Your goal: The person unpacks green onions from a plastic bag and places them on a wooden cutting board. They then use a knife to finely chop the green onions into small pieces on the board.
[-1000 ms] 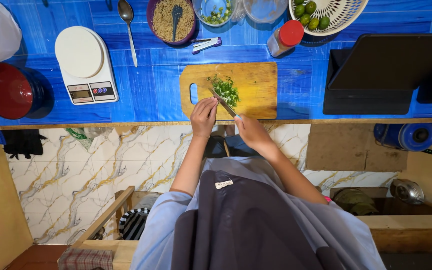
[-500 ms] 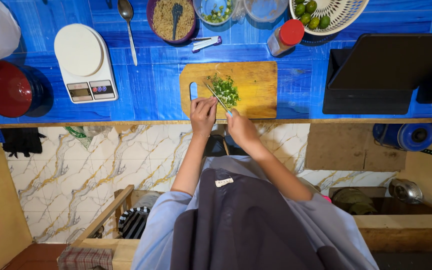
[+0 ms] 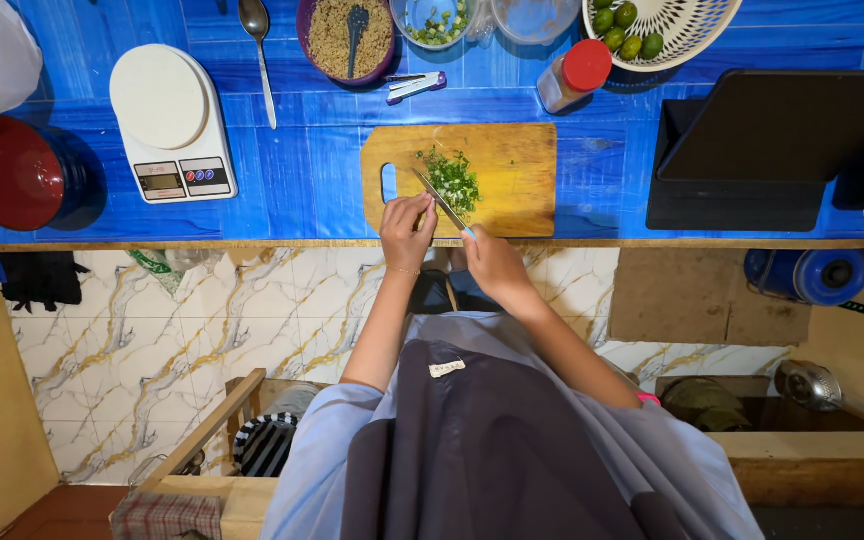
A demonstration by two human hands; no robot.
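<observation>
Chopped green herbs (image 3: 455,180) lie in a small heap near the middle of the wooden cutting board (image 3: 512,160), just beyond both hands. The right hand (image 3: 487,262) grips the handle of a knife (image 3: 442,203), whose blade slants up and left into the heap. The left hand (image 3: 407,226) rests curled on the board's near edge, just left of the blade, holding nothing that shows. The board sits on the blue surface (image 3: 292,170), well right of a white kitchen scale (image 3: 167,120).

White kitchen scale (image 3: 170,120), red bowl (image 3: 14,172), spoon (image 3: 257,50), lime basket (image 3: 657,28).
</observation>
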